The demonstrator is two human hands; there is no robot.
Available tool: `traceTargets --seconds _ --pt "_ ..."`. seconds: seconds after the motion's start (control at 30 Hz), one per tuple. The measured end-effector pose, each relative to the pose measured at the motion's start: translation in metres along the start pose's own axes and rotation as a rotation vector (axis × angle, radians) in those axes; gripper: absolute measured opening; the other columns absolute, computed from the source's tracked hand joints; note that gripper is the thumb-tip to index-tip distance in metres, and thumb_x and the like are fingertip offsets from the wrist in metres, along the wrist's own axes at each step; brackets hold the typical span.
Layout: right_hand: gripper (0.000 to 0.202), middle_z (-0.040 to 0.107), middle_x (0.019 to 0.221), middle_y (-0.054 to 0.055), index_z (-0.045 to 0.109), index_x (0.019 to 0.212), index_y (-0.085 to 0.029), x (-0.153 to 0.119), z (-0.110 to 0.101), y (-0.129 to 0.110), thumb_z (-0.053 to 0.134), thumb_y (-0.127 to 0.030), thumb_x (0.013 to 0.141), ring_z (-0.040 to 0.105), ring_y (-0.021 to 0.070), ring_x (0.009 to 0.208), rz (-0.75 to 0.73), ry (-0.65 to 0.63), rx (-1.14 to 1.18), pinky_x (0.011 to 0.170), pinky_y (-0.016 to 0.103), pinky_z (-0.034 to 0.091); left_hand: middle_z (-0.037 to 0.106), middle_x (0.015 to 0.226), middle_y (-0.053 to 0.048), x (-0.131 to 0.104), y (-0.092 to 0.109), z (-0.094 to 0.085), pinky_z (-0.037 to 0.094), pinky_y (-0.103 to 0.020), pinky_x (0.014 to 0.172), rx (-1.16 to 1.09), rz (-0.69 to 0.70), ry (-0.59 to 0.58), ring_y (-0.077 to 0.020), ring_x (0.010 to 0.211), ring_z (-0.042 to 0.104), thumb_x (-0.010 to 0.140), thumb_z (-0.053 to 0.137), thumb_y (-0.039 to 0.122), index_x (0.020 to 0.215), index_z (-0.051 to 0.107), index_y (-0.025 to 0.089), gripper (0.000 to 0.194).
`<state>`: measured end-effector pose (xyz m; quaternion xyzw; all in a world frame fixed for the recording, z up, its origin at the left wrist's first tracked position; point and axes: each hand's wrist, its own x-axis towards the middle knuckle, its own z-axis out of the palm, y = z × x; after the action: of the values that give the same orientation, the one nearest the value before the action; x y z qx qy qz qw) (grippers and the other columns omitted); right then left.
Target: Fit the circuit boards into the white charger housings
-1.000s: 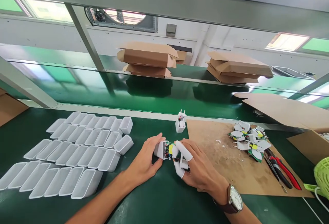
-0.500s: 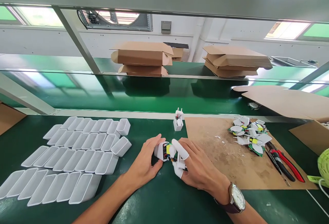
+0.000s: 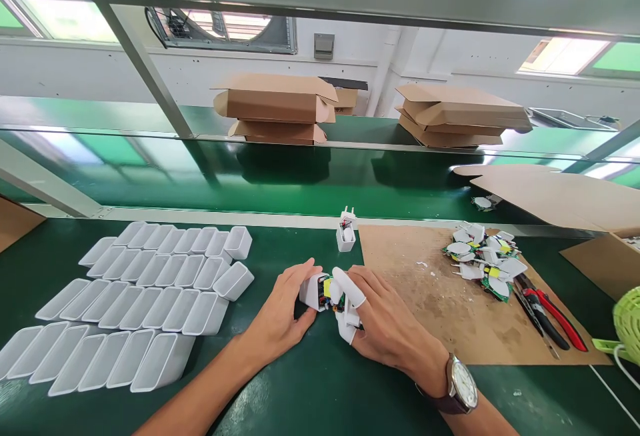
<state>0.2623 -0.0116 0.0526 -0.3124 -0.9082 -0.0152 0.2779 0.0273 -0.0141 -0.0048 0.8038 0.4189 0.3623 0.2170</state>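
My left hand [image 3: 285,306] grips a white plastic case [image 3: 311,292] between thumb and fingers, just left of centre. A green circuit board [image 3: 328,289] with a yellow part sits partly in the case's right-hand opening. Its other end is in my right hand [image 3: 387,326], whose thumb and a finger wear white covers and press around it. The fingers hide much of the board's right end. Beyond the hands stands a white plug charger [image 3: 345,239], its two pins pointing up and its inner parts partly showing.
Rows of white plastic cases [image 3: 160,363] lie at left. On the brown cardboard sheet [image 3: 400,296] at right are a pile of circuit boards [image 3: 485,256], red-and-black pliers [image 3: 550,316] and tweezers [image 3: 537,319]. Cardboard boxes [image 3: 275,103] sit on the shelf behind.
Both hands keep nearly the same hold on the case and board. The camera view has shifted slightly. The small board on the green surface behind has moved left.
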Motion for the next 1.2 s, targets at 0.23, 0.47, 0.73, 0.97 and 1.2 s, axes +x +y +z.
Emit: traceTargets --seconds 0.23,0.47,0.73,0.97,1.2 --pt "0.034 0.058 0.114 0.015 0.058 0.099 -0.017 -0.0001 0.0020 0.0013 0.049 0.001 0.071 0.051 0.0310 0.108 -0.005 -0.027 0.003 0.088 0.049 0.058 0.059 0.145 -0.009 0.0003 0.0014 0.0002 0.048 -0.050 0.113 -0.003 0.001 0.011 -0.0277 0.138 0.053 0.095 0.058 0.012 0.161 0.021 0.034 0.079" --pt "0.031 0.059 0.116 0.016 0.058 0.097 -0.017 -0.0017 0.0016 0.0034 0.048 0.000 0.073 0.051 0.0314 0.110 0.001 -0.038 0.038 0.089 0.049 0.058 0.061 0.143 -0.007 0.0022 0.0028 -0.0001 0.050 -0.046 0.111 -0.004 0.014 0.024 -0.0254 0.133 0.056 0.096 0.058 0.014 0.162 0.019 0.037 0.080" --pt "0.038 0.060 0.118 0.016 0.058 0.104 -0.016 -0.0012 0.0009 0.0044 0.046 0.000 0.072 0.051 0.0313 0.110 -0.007 -0.031 0.043 0.089 0.049 0.058 0.062 0.144 -0.009 0.0041 0.0030 0.0000 0.051 -0.046 0.109 0.002 0.023 0.023 -0.0260 0.133 0.057 0.096 0.058 0.013 0.162 0.018 0.035 0.081" --pt "0.039 0.060 0.119 0.017 0.058 0.108 -0.014 0.0006 -0.0026 0.0031 0.046 0.001 0.074 0.052 0.0313 0.110 -0.009 -0.022 0.046 0.090 0.051 0.058 0.062 0.142 -0.010 0.0037 0.0051 -0.0017 0.053 -0.048 0.106 0.022 0.023 0.015 -0.0274 0.131 0.059 0.095 0.059 0.014 0.162 0.018 0.034 0.081" --pt "0.039 0.058 0.121 0.019 0.057 0.108 -0.009 0.0016 -0.0056 0.0022 0.046 0.002 0.073 0.050 0.0322 0.109 -0.041 -0.025 -0.001 0.090 0.051 0.058 0.061 0.143 -0.009 0.0033 0.0048 -0.0013 0.053 -0.046 0.107 0.029 0.009 0.010 -0.0265 0.132 0.058 0.096 0.061 0.016 0.162 0.021 0.035 0.080"
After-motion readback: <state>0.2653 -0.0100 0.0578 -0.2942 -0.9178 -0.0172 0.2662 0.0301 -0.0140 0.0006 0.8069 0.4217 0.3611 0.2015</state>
